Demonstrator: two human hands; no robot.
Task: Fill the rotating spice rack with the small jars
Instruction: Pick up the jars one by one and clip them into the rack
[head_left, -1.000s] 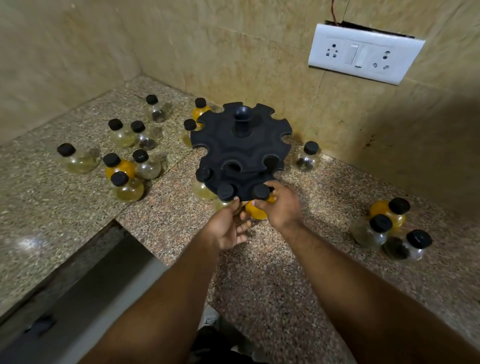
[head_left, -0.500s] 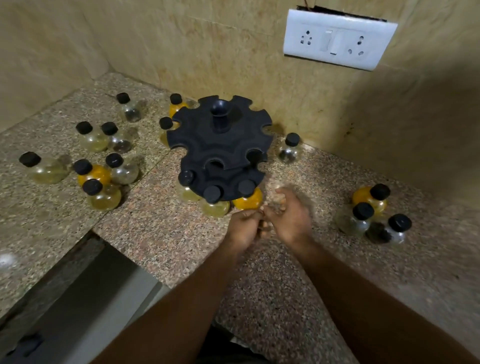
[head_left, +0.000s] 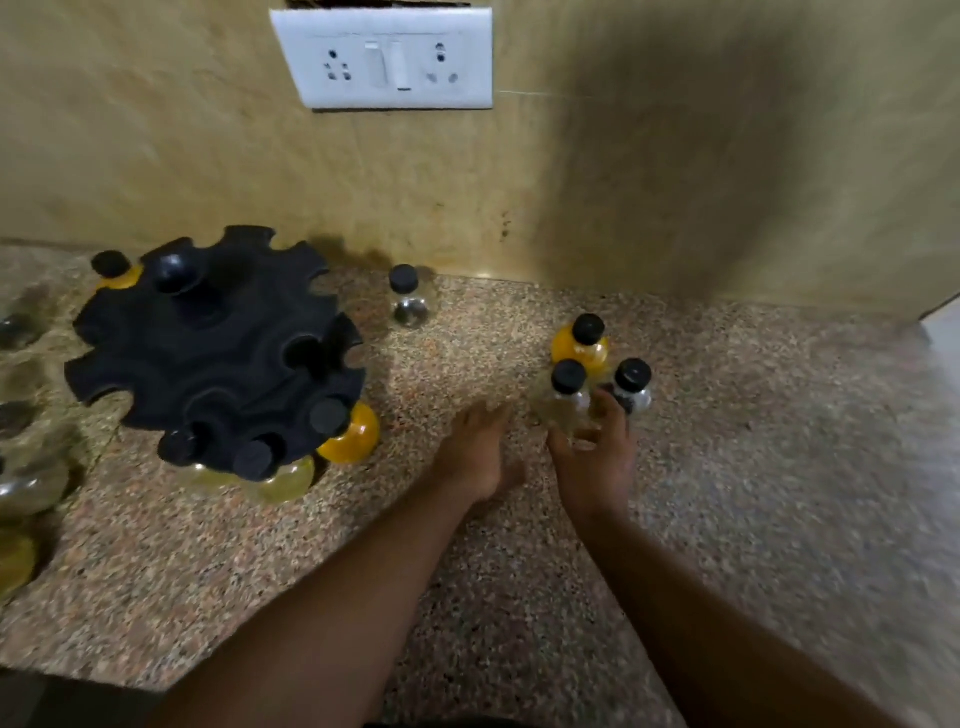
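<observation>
Centre right: my right hand (head_left: 592, 457) curls its fingers round the clear, black-capped glass jar (head_left: 563, 405); my left hand (head_left: 478, 452), fingers straight and together, lies just left of it.

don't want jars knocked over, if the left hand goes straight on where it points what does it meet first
Likely no jar: the left hand points along bare counter between the lone clear jar and the pale jar, so the wall would come first, though depth is unclear.

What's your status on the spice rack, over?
Left grip open, empty. Right grip at pale jar, hold unclear in blur. Rack holds three jars in front. Orange jar, dark jar crowd the pick.
</observation>
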